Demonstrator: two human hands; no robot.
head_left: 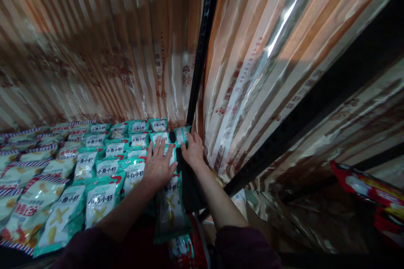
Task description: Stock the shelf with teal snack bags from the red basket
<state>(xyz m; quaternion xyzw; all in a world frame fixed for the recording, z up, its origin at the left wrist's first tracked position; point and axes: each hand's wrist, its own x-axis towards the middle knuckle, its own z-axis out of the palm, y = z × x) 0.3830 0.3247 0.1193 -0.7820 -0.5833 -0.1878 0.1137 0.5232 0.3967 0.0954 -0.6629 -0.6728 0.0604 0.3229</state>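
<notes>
Rows of teal-and-white snack bags (101, 197) with fish-and-shrimp lettering lie on a dark shelf. My left hand (159, 169) rests palm down on the bags in the right-hand rows, its fingers spread. At the back right corner, beside the black post, my right hand (194, 151) has its thumb and fingers closed at the lower edge of a small teal snack bag (181, 135). Part of that bag is hidden by the fingers. Nearer to me, another teal bag (172, 208) lies below my left hand, partly over the shelf's front edge.
Cream bags with striped edges (38, 193) fill the left side. A black upright post (202, 46) stands at the back corner, and a dark slanted beam (284, 122) crosses on the right. Pleated printed plastic sheeting (126, 50) hangs behind. Red packets (369, 185) jut in at far right.
</notes>
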